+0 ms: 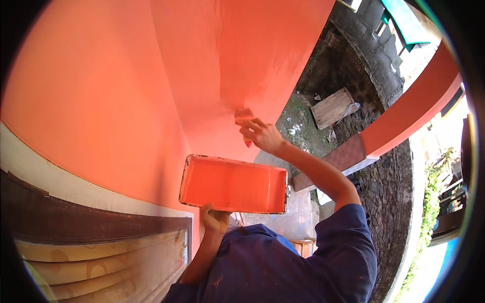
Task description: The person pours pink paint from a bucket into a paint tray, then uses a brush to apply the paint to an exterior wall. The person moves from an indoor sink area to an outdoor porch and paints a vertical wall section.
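My right hand (262, 135) is closed around a paintbrush (244, 115), its wide bristle end against the orange wall (202, 76). A red handle tip shows below the fingers. Darker, wet-looking orange paint covers a patch of wall above the brush. My left hand (215, 218) grips the near edge of a rectangular paint tray (232, 184), thumb on its rim and the other fingers hidden beneath. Orange paint coats the tray's inside, and dried smears mark its edges.
At lower left, a dark window frame (76, 222) surrounds a pane with a yellowish curtain (101, 265) behind it. An orange pillar (414, 106) with a tiled base stands at right. Beyond the wall's edge, a wooden board (333, 107) lies on the ground near a stone wall (386, 197).
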Tool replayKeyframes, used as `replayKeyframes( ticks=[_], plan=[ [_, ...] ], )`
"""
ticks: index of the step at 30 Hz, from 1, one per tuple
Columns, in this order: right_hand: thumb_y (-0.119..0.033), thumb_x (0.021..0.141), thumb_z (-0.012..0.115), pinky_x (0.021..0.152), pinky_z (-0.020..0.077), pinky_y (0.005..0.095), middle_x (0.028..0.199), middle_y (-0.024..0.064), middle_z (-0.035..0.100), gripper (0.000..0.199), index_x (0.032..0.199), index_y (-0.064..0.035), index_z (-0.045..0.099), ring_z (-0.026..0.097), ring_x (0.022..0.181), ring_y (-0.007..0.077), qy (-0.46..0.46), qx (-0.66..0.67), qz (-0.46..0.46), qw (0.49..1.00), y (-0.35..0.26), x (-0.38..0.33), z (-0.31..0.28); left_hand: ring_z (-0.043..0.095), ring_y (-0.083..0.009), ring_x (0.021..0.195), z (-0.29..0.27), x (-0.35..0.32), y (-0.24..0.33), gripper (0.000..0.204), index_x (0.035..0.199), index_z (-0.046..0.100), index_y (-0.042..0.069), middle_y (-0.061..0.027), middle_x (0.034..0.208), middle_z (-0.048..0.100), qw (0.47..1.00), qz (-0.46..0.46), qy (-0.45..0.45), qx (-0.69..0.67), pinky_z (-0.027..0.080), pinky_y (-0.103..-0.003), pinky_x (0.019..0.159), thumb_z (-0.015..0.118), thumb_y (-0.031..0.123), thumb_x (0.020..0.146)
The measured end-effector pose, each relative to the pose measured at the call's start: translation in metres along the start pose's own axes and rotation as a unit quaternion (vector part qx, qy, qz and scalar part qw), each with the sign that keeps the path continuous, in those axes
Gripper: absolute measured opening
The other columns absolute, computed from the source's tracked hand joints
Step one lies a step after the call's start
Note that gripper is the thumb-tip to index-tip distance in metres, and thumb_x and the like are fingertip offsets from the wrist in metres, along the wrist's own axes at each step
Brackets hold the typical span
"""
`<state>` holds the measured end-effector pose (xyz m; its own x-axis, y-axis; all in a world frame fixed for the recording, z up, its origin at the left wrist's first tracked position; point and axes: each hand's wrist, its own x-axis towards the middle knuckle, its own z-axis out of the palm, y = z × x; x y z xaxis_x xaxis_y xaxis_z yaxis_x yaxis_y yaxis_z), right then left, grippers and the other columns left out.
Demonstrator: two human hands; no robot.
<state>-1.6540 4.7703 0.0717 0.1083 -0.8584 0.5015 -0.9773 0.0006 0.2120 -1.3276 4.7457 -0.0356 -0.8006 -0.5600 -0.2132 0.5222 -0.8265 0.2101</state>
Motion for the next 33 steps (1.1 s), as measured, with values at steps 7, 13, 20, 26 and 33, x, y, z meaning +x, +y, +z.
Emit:
replayKeyframes(
  ticks=[7,13,20,26,33],
  plan=[
    [0.001,0.076,0.071,0.062,0.0579,0.0373,0.1,-0.0024,0.071,0.029,0.1,-0.0143,0.07,0.069,0.086,0.0231,0.074,0.035,0.082,0.993,0.045,0.076,-0.085,0.07,-0.034,0.109,0.006,-0.003,0.002,0.06,0.138,0.051,0.004,-0.0142,0.129,0.064,1.0,0.006,0.027,-0.013,0.067,-0.049,0.079,0.068,0.031,0.087],
    [-0.001,0.076,0.078,0.068,0.0602,0.0329,0.112,0.0031,0.073,0.026,0.098,-0.0129,0.076,0.071,0.097,0.0242,0.322,-0.19,0.083,0.924,0.048,0.106,-0.173,0.07,-0.0317,0.109,-0.006,-0.003,0.001,0.055,0.137,0.053,0.007,-0.0107,0.124,0.066,1.0,-0.002,0.012,-0.015,0.066,-0.05,0.08,0.065,0.029,0.088],
    [-0.009,0.081,0.07,0.064,0.063,0.0308,0.129,-0.0004,0.066,0.025,0.104,-0.0192,0.069,0.064,0.116,0.0214,0.079,-0.113,0.021,0.99,0.033,-0.011,-0.04,0.071,-0.0304,0.101,-0.003,0.0,-0.003,0.054,0.135,0.054,0.006,-0.0104,0.122,0.066,1.0,-0.009,0.0,-0.015,0.065,-0.045,0.072,0.066,0.03,0.089],
    [-0.004,0.08,0.072,0.06,0.0576,0.0367,0.107,-0.0039,0.072,0.021,0.097,-0.0155,0.07,0.07,0.085,0.0221,0.02,0.023,0.123,0.992,0.045,0.033,-0.093,0.071,-0.029,0.099,0.002,-0.003,0.0,0.055,0.134,0.055,0.005,-0.0116,0.122,0.066,1.0,0.004,0.011,0.016,0.063,-0.042,0.069,0.068,0.034,0.089],
    [0.0,0.091,0.07,0.064,0.0544,0.0277,0.092,0.0077,0.073,0.004,0.094,-0.0033,0.071,0.072,0.077,0.0164,0.217,0.261,0.199,0.919,0.025,0.089,-0.208,0.072,-0.0322,0.105,0.005,-0.003,-0.005,0.057,0.135,0.053,0.005,-0.0128,0.123,0.067,1.0,0.012,0.013,-0.01,0.068,-0.047,0.076,0.07,0.034,0.089]
  ],
)
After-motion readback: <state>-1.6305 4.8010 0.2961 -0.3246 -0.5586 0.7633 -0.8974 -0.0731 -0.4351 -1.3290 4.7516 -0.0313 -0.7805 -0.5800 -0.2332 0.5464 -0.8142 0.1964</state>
